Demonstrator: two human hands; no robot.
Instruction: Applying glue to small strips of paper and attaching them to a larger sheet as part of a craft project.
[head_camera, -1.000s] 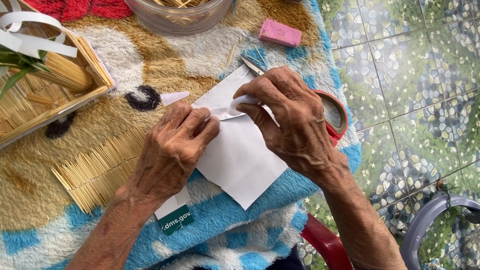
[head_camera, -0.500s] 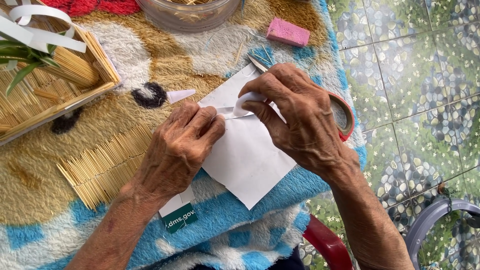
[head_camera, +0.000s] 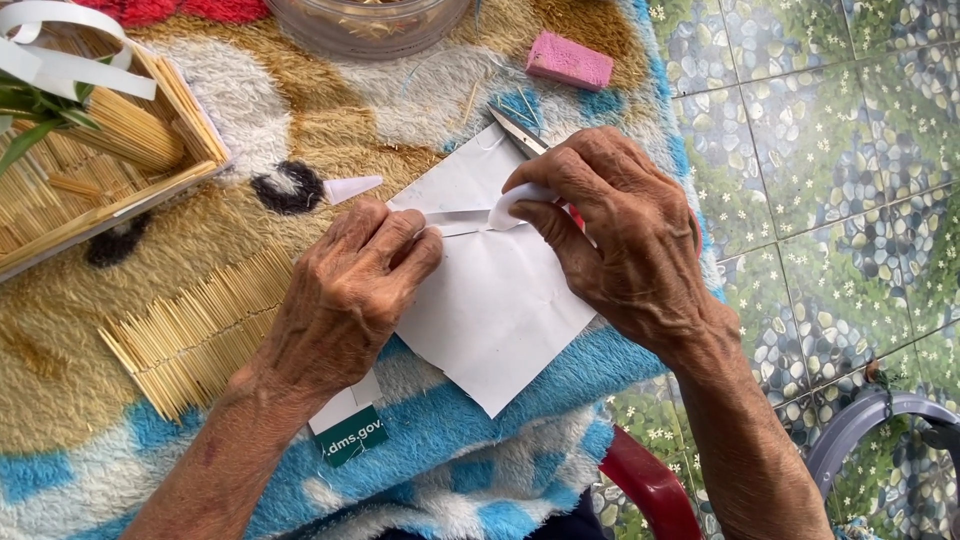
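Head view. White paper sheet (head_camera: 495, 310) lies flat on a fluffy blanket (head_camera: 150, 420) patterned in tan, white and blue, one corner pointing toward the person. A narrow white paper strip (head_camera: 462, 216) stretches across the sheet's upper part, held between both hands.

Left hand (head_camera: 350, 290): fingers curled tight, tips pinching the strip's left end and pressing on the sheet. Right hand (head_camera: 620, 240): fingers bent, thumb and forefinger closed on the strip's right end, which curls up into a loop.

Scissors (head_camera: 520, 132): blade tips show just beyond the right hand; the rest is hidden under that hand.

Around: small white paper cone (head_camera: 352, 187) just left of the sheet. Pile of thin wooden sticks (head_camera: 190, 335) beside the left wrist. Woven tray (head_camera: 190, 120) with more sticks, upper left. Pink eraser-like block (head_camera: 569, 61) near the blanket's top edge. Clear bowl (head_camera: 365, 25), top centre, cut off by the frame. Pebble-patterned tiled floor (head_camera: 830, 180) at right.
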